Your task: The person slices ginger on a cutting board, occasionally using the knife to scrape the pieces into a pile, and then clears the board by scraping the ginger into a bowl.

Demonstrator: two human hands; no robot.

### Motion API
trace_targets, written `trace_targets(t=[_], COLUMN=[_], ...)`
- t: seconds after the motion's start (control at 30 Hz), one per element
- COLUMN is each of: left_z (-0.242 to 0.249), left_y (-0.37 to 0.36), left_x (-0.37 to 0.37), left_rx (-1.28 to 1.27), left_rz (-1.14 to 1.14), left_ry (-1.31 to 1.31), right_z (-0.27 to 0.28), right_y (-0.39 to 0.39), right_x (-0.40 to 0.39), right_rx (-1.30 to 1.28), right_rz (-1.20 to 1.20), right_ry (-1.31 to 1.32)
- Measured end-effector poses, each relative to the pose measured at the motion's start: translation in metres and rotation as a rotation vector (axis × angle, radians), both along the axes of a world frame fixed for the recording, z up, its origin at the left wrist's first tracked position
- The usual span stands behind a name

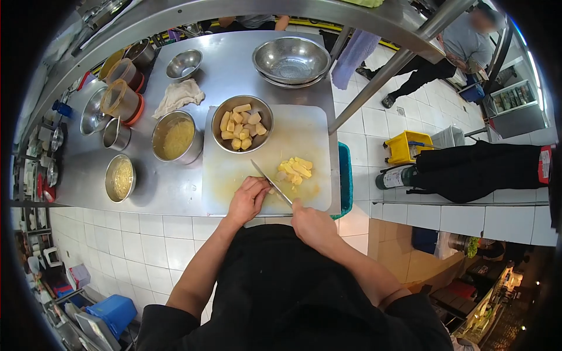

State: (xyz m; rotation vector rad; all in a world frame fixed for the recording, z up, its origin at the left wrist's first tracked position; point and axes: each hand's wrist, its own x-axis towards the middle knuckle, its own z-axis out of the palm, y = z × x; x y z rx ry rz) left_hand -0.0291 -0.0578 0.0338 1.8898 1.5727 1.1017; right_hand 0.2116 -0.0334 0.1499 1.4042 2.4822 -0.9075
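Observation:
My right hand (314, 225) is wrapped round the handle of a kitchen knife (270, 182), its blade pointing up and left over the white cutting board (319, 126). The curled fingers of my left hand (249, 198) press down on a small pale-yellow piece (271, 190) right beside the blade. Just right of the knife lies a heap of yellow slices (295, 169), resembling peeled ginger. Thick peeled chunks (240, 126) fill a steel bowl (218, 139) standing on the upper left of the board.
Left of the board stand a pot of shredded yellow food (177, 140) and a smaller bowl (120, 178). A crumpled cloth (180, 97) and stacked steel bowls (291, 61) sit farther back. A metal post (374, 82) rises at the table's right. Another person (456, 47) stands beyond.

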Motion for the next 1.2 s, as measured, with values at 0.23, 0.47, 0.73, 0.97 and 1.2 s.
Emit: trace_targets(t=[0.23, 0.47, 0.73, 0.97, 1.2], left_z=[0.000, -0.001, 0.013, 0.021, 0.021], left_y=[-0.002, -0.003, 0.000, 0.023, 0.028], left_x=[0.002, 0.002, 0.015, 0.036, 0.042], left_rx=[0.024, 0.048, 0.042, 0.004, -0.140], left_rz=[0.027, 0.005, 0.128, 0.194, 0.236], left_ry=[0.005, 0.012, -0.047, 0.100, 0.156], right_z=[0.001, -0.020, -0.011, -0.033, -0.048], right_y=[0.002, 0.014, 0.026, 0.027, 0.037], right_x=[0.001, 0.003, 0.020, 0.022, 0.031], right_rx=[0.018, 0.018, 0.092, 0.122, 0.127], right_rz=[0.020, 0.028, -0.085, -0.099, -0.077], right_ry=[0.020, 0.016, 0.111, 0.170, 0.190])
